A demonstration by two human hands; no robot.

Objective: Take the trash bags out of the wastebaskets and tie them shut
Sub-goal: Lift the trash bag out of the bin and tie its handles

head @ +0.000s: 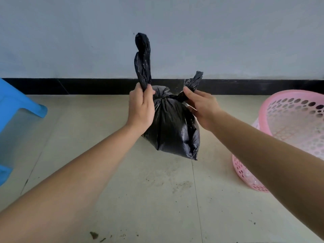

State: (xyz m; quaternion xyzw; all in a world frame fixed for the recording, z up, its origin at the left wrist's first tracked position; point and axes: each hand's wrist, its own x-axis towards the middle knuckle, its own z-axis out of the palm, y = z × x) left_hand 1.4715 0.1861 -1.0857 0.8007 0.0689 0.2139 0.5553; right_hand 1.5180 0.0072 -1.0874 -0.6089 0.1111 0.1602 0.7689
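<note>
While the full black plastic trash bag (pixel 172 130) hangs above the floor, at nine o'clock of the pink perforated wastebasket (pixel 291 130), the left hand (pixel 141 109) and right hand (pixel 201 109) each clench a twisted tail, so cinching the knot seemingly comes next.

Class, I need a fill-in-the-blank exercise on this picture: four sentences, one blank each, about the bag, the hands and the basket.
1. The bag held by both hands is ____ in colour.
2. The left hand grips the ____ of the bag's two twisted ends.
3. The basket, to the right of the right hand, is ____ in colour.
4. The stool at the left edge is ____ in colour.

Missing words: black; longer; pink; blue
</note>
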